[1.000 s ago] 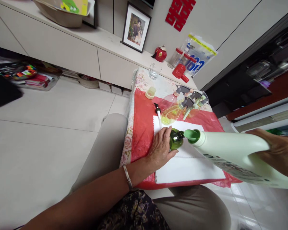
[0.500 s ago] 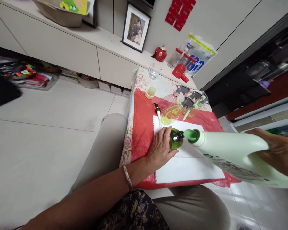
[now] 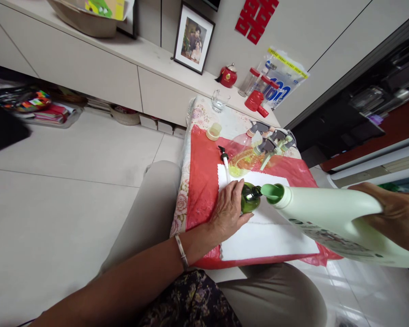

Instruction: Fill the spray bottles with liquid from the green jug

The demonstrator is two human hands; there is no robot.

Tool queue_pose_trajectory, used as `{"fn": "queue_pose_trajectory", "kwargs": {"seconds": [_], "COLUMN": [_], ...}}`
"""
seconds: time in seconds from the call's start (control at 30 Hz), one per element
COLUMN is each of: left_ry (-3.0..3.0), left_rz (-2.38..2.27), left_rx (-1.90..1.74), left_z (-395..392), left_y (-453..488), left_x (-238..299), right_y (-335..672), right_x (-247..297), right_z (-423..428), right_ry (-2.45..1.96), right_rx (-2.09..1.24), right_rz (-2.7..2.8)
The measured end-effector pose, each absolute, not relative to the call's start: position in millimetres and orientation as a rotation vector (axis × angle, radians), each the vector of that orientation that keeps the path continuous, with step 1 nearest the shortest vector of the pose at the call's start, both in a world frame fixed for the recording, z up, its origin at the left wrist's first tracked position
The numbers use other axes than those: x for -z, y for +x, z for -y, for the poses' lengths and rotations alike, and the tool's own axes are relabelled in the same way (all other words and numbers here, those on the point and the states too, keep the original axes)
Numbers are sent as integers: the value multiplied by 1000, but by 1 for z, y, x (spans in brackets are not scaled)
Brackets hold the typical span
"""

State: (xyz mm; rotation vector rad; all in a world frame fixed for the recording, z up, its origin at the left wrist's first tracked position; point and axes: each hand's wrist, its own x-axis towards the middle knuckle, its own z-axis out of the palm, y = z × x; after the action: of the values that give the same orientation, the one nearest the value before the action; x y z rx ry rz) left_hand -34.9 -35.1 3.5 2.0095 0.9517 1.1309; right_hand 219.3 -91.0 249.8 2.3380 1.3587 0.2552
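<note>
My left hand (image 3: 227,211) is wrapped round a dark green bottle (image 3: 249,199) with no pump in its neck. In my right hand (image 3: 395,218) is the handle of a large pale green jug (image 3: 330,202), tilted on its side. The jug's green pouring spout (image 3: 271,191) meets the bottle's mouth; I cannot make out any liquid between them. A black-and-white pump top (image 3: 224,156) lies just beyond my left hand. Beneath the bottle is a white cloth (image 3: 266,243).
Several spray bottles (image 3: 243,159) stand at the table's far right. A pale cap (image 3: 213,131) and a glass mug (image 3: 220,101) are at the far left. Red plastic sheeting (image 3: 204,181) covers part of the table. Behind, a ledge holds a red jar (image 3: 228,76) and a picture frame (image 3: 194,38).
</note>
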Motion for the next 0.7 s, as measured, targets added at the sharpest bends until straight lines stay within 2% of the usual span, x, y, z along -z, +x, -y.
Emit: {"fn": "queue_pose_trajectory", "kwargs": {"seconds": [0.7], "left_ry": [1992], "left_rz": [-941], "left_rx": [-1141], "left_z": [35], "left_y": [-35], "left_x": [-3], "right_y": [229], "right_x": [-247], "right_z": [93], "right_ry": [2283], "right_rx": [-299], "right_rz": [-1474]}}
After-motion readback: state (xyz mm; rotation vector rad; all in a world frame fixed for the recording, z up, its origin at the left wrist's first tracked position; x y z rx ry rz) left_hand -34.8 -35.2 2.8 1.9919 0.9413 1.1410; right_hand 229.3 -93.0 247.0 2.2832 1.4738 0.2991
